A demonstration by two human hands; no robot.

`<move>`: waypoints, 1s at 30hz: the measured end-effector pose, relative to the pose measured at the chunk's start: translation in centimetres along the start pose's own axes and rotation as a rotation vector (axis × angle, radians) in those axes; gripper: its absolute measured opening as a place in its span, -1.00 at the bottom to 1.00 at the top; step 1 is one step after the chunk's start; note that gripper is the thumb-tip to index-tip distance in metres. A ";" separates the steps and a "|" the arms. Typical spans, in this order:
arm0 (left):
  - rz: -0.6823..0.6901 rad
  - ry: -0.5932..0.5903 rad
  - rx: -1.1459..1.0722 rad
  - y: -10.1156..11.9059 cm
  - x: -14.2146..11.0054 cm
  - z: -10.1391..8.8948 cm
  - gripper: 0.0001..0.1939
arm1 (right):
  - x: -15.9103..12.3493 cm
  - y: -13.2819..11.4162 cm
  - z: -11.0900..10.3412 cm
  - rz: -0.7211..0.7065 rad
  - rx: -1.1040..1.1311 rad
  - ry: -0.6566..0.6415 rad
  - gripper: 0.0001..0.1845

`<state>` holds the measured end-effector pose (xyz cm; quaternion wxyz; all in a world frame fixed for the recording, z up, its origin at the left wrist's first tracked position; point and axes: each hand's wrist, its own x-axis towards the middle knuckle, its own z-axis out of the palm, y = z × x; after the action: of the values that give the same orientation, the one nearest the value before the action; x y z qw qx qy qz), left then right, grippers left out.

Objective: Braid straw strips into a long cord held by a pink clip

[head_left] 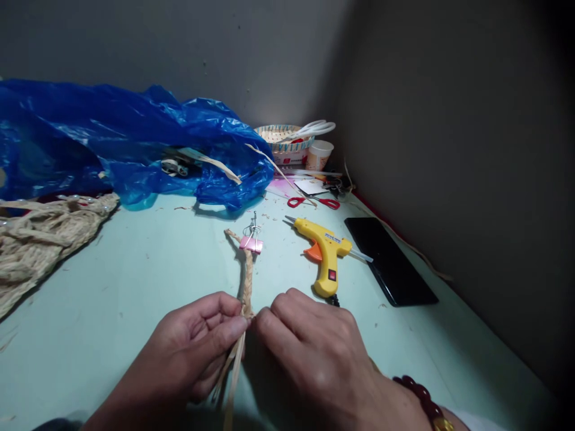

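Note:
A pale straw braid point(248, 280) runs toward me from a pink binder clip point(251, 244), which grips its far end near a pin standing upright. My left hand point(197, 341) is closed, pinching the near end of the braid between thumb and fingers. Loose straw strands point(234, 374) hang down below that pinch. Just to the right, my right hand point(314, 341) is closed with its knuckles up. Its fingertips meet a short strand coming out sideways from the braid; most of its grip is hidden behind the hand.
A yellow hot glue gun point(330, 248) lies right of the braid, beside a black phone or tablet point(389, 260). Behind are red-handled scissors point(314, 203), a paper cup point(320, 154) and a basket point(278, 133). A blue plastic bag point(135, 137) and woven straw piece point(54, 239) occupy the left.

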<state>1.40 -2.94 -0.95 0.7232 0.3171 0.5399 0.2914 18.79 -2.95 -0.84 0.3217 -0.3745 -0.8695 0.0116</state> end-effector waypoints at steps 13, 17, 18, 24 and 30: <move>0.226 0.130 0.170 1.0 -0.8 0.8 -0.71 | 0.9 0.3 -3.0 0.635 0.596 -0.496 -0.73; 0.269 0.137 0.275 1.0 -0.7 0.5 -0.73 | 0.8 0.6 -2.4 0.625 0.606 -0.433 -0.76; 0.270 0.129 0.294 1.0 -0.7 0.4 -0.74 | 0.8 0.7 -2.2 0.607 0.585 -0.417 -0.77; 0.362 0.173 0.422 0.9 -0.5 0.3 -0.75 | 0.8 -0.4 -1.9 0.528 0.471 -0.342 -0.76; 0.381 0.197 0.399 0.4 -0.4 0.5 -0.81 | 0.8 -2.5 -1.4 0.727 0.576 -0.355 -0.75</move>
<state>1.72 -3.10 -0.33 0.5226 0.5191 0.5849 0.3395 17.59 -4.48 1.38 0.2344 -0.5418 -0.6853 0.4265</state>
